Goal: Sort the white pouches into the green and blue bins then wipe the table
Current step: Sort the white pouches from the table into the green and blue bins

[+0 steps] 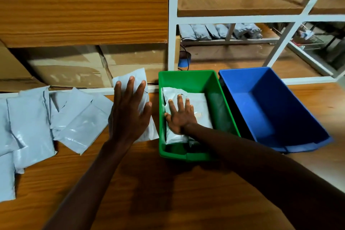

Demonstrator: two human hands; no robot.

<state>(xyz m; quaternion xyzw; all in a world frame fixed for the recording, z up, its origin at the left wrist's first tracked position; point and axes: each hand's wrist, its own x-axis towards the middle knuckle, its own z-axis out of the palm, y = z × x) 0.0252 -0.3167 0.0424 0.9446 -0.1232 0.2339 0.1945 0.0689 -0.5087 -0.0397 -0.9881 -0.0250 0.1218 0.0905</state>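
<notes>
While the right hand [180, 115] is pressing flat-fingered on a white pouch [197, 106] inside the green bin [188, 78], the left hand [130, 110] is lying open on another pouch [139, 75] beside it.

Two bare forearms come up from the bottom edge of the frame, one from the lower left and one from the lower right. No sleeve shows on either; both are uncovered from the frame's edge to the wrist. The left hand [130, 112], near the centre, and the right hand [180, 115], just right of it, carry no glove, ring, watch or band.
</notes>
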